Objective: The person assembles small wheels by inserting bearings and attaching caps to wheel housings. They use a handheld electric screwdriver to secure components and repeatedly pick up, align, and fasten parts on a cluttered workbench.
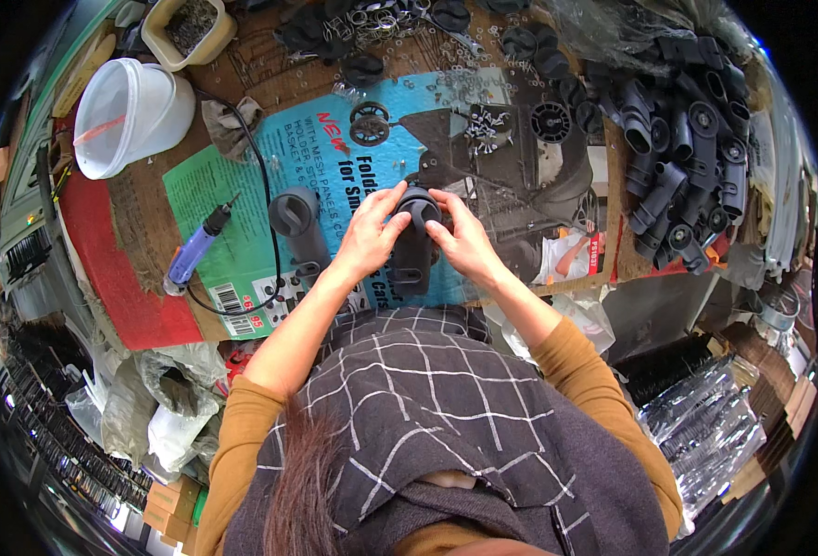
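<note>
Both hands are at a black plastic part with a round cap at its far end and a tube-like body toward me. My left hand grips the capped end from the left, its thumb on top. From the right, my right hand closes on the same end with thumb and fingers. A similar dark grey part with a round knob lies left of my left hand. Farther left is a purple powered screwdriver with a black cable. Beyond my hands sit a round black disc and small silver screws.
A pile of black tubular parts covers the right side. At the far left stand a white bucket and a cream tub. Metal rings and black knobs lie at the back. Another black disc is back right.
</note>
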Available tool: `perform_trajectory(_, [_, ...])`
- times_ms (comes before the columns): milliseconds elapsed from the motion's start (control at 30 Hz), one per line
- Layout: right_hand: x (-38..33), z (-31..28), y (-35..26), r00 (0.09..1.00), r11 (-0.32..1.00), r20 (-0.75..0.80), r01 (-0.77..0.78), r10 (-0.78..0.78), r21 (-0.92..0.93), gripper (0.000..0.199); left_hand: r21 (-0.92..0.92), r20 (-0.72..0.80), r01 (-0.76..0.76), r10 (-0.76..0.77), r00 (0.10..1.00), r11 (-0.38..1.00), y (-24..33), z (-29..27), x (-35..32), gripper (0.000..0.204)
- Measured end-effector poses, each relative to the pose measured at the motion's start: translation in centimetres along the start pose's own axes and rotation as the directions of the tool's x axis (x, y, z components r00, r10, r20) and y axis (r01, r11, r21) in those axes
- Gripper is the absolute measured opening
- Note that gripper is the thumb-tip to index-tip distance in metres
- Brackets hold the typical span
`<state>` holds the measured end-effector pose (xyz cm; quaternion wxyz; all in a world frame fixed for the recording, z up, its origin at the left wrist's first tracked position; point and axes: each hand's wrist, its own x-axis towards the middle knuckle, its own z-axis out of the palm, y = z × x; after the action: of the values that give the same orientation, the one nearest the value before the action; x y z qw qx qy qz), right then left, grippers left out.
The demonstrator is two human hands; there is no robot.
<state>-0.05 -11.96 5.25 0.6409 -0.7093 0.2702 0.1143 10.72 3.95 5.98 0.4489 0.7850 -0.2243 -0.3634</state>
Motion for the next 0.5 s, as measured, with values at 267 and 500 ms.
perform_trajectory(267, [-0.4, -0.2, -0.3, 0.999, 1.000, 0.029, -0.027, 0.027, 0.001, 0.043, -0.106, 0.023, 0.039, -0.036, 0.999, 0.994, -0.3, 0.6, -1.1, 0.049])
perform_trajectory(500, [-0.2, 0.2, -0.3, 0.998, 0.985, -0.034, 0.045, -0.051, -0.168, 0.035, -0.021, -0.024, -0.007, 0.007, 1.000, 1.000, -1.1, 1.0, -1.1, 0.049])
